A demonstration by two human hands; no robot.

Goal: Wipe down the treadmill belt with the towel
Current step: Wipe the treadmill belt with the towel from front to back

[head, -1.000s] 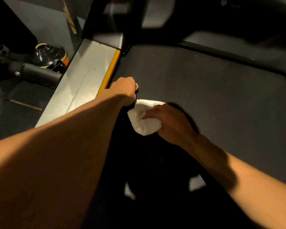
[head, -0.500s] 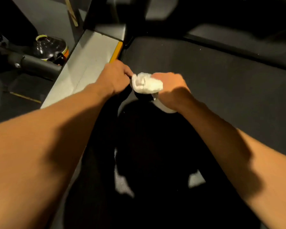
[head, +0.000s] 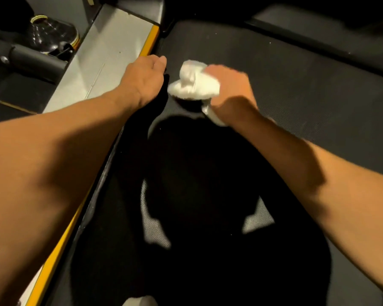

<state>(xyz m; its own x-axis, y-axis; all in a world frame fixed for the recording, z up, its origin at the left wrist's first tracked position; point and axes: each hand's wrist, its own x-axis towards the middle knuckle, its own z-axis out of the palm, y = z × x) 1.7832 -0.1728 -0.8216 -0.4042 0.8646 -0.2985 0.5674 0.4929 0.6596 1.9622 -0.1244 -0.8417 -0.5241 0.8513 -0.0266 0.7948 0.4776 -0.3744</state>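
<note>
The dark textured treadmill belt (head: pixel 296 89) fills most of the view. My right hand (head: pixel 230 89) grips a bunched white towel (head: pixel 192 85) near the belt's front left. The towel bulges out to the left of my fist, and one end hangs below my wrist. A dark shadow lies on the belt right under it. My left hand (head: pixel 144 78) sits just left of the towel at the belt's left edge, apart from it. Its fingers are curled under, and nothing shows in it.
A silver side rail (head: pixel 111 51) with a yellow strip (head: pixel 150 40) runs along the belt's left. Beyond it on the floor are a shiny dark round object (head: pixel 51 34) and a black bar (head: pixel 31 60). A black side rail (head: pixel 318 29) borders the belt's far right.
My right hand has bunched the towel up off the belt and carried it forward. My left hand, which was touching the towel, now lies apart from it.
</note>
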